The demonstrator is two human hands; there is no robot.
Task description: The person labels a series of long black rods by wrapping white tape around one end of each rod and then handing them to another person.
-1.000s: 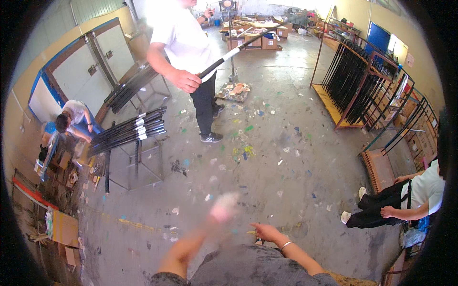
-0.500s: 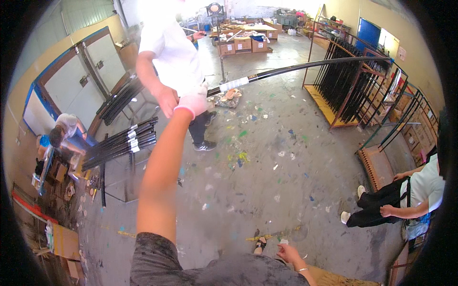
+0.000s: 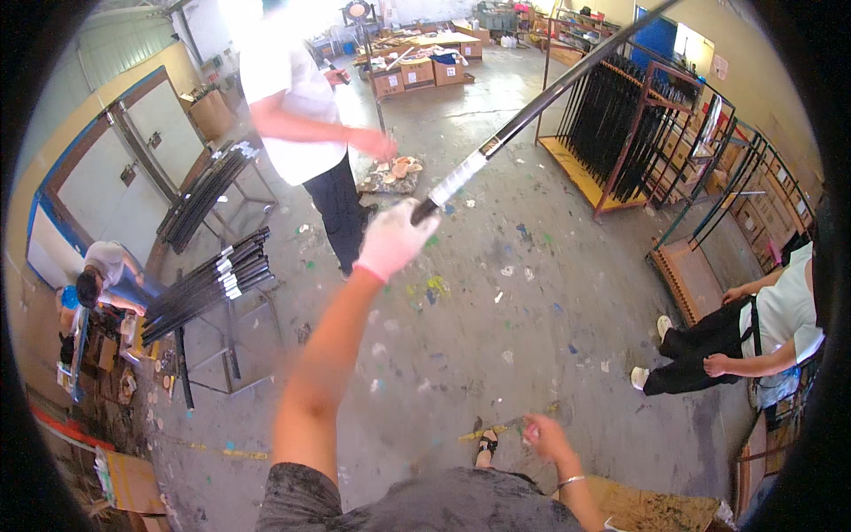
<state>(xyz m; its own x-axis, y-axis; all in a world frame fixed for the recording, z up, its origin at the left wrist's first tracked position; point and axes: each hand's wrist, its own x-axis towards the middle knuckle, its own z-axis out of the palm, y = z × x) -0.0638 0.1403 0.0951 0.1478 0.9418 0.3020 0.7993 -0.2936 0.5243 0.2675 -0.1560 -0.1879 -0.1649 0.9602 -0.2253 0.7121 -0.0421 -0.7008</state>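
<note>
My left hand (image 3: 396,238), in a white glove with a pink cuff, is closed around the lower end of a long black pole (image 3: 554,91). A white wrapped label (image 3: 456,179) sits on the pole just above my grip. The pole slants up and away to the right, and its far end leaves the view. Low in front of me, my right hand (image 3: 547,436) is bare, with a bracelet at the wrist. Its fingers are curled in; whatever they hold, if anything, does not show clearly.
A co-worker in white (image 3: 297,133) stands close ahead, one arm reaching toward the pole. Another person (image 3: 771,337) is at right, a third bends at left. Black poles lie on a stand (image 3: 213,284) and fill a rack (image 3: 603,133). Cardboard boxes (image 3: 417,74) stand behind.
My left hand has moved right and nearer with the pole, whose far end has swung upward. The co-worker's hand, earlier beside my glove, is now apart from it. My right hand has risen slightly.
</note>
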